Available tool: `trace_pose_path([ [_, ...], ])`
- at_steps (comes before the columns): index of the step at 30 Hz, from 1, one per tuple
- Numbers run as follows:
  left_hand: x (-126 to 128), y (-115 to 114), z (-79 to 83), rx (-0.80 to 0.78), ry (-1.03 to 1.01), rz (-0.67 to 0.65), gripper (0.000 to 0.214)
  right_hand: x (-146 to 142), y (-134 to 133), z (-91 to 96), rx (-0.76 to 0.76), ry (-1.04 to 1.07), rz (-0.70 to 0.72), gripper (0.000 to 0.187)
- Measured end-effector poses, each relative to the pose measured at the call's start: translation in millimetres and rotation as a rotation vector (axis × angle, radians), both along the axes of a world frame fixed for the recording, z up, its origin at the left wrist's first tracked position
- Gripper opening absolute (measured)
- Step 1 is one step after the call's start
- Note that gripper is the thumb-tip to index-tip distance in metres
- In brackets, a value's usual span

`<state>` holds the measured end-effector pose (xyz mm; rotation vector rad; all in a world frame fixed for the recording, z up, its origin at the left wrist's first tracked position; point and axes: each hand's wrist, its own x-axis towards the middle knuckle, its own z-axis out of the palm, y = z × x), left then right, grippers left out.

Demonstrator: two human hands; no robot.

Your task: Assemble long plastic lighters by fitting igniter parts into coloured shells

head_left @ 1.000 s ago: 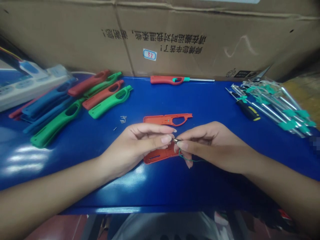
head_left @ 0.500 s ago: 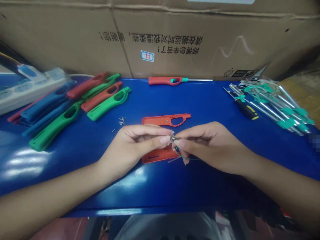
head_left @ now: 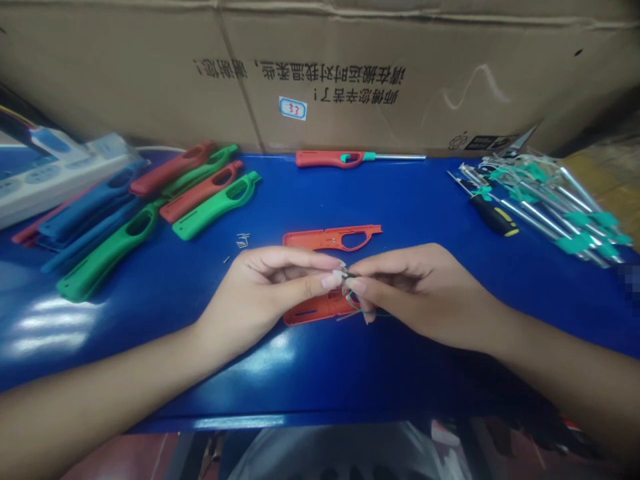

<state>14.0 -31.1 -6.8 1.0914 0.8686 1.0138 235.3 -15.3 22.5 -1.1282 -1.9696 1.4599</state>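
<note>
My left hand [head_left: 285, 283] and my right hand [head_left: 405, 287] meet at the middle of the blue table, thumbs and forefingers pinched together. Between the fingertips is a small dark and metallic part [head_left: 349, 275], mostly covered, so its kind cannot be made out. A thin green wire [head_left: 367, 312] loops below the right fingers. Behind my hands lies an orange lighter casing half [head_left: 305, 240] with its inside up. A second orange casing half [head_left: 310, 311] lies under my fingertips, partly hidden by them.
Red, green and blue casing halves [head_left: 215, 207] are piled at left beside a white power strip [head_left: 60, 173]. Small screws [head_left: 243, 240] lie near them. An assembled red lighter [head_left: 330, 159] rests before the cardboard box [head_left: 340, 127]. At right are metal lighter tubes [head_left: 565, 207] and a black-yellow screwdriver [head_left: 493, 215].
Both hands stay pinched together in nearly the same place. The small part between the fingertips is turned slightly and more covered. The whole view has shifted a little.
</note>
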Motion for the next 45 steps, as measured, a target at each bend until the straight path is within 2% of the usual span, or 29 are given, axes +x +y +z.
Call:
trace_pose_path([
  [7,0.7,-0.3,1.1,0.025,0.101,0.05,0.012,-0.9,-1.8,1.5,0.05,0.002,0.015,0.027],
  [14,0.8,-0.1,7.2,0.088,0.113,0.034,0.015,-1.2,-0.6,6.1,-0.045,0.002,0.024,0.025],
  [17,0.2,-0.2,11.2,0.179,0.17,0.032,0.019,-0.5,2.5,8.0,-0.155,0.042,0.055,0.026],
  [22,-2.2,-0.6,16.5,0.345,0.307,0.025,0.026,0.6,7.2,11.1,-0.461,0.148,0.109,0.015],
  [26,-4.0,0.0,19.6,0.466,0.375,-0.001,0.028,0.1,7.8,11.9,-0.609,0.211,0.113,0.02],
  [31,-6.6,0.1,21.7,0.574,0.429,-0.014,0.021,-0.5,6.2,12.0,-0.636,0.21,0.107,0.023],
  [45,-8.4,-3.6,23.4,0.742,0.458,-0.056,0.03,1.0,5.0,8.0,-0.633,0.202,0.172,0.033],
])
